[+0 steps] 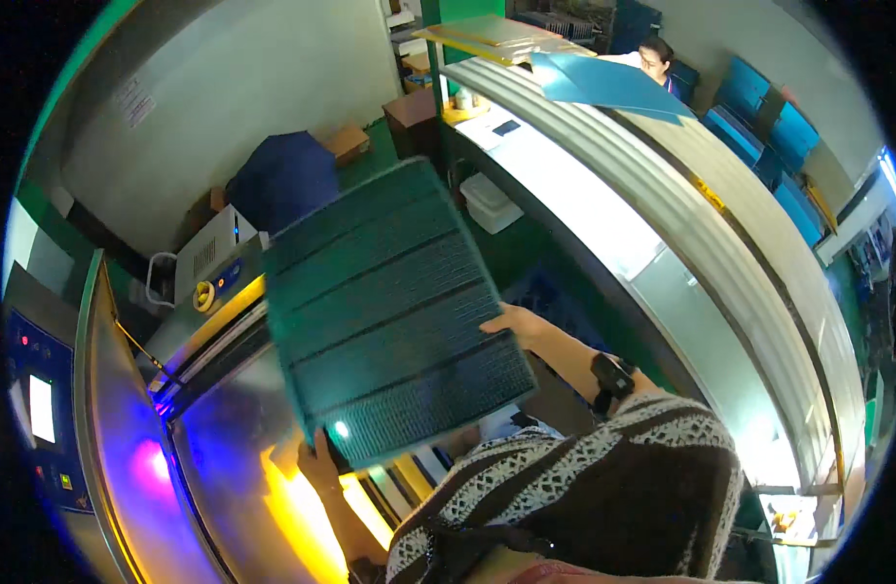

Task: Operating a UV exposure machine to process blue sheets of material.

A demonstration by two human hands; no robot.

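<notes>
A large, dark green circuit board panel (394,302), with rows of fine pattern split by darker bands, is held up tilted in front of me. My left hand (319,465) is closed on its lower left corner, most of the fingers hidden by the panel or in shadow. At the right edge, my right hand (521,326) pinches the panel, thumb and fingers on its rim. A small bright reflection shows near the panel's lower left corner. Below and left of the panel is the open metal machine bed (224,428), lit yellow and violet.
The control panel (44,419) with a lit screen stands at far left, beside the raised machine lid (136,457). On the right runs a long lit workbench (565,204) under a shelf holding a blue sheet (613,86). Another person (654,63) is behind it. A white bin (490,202) sits below.
</notes>
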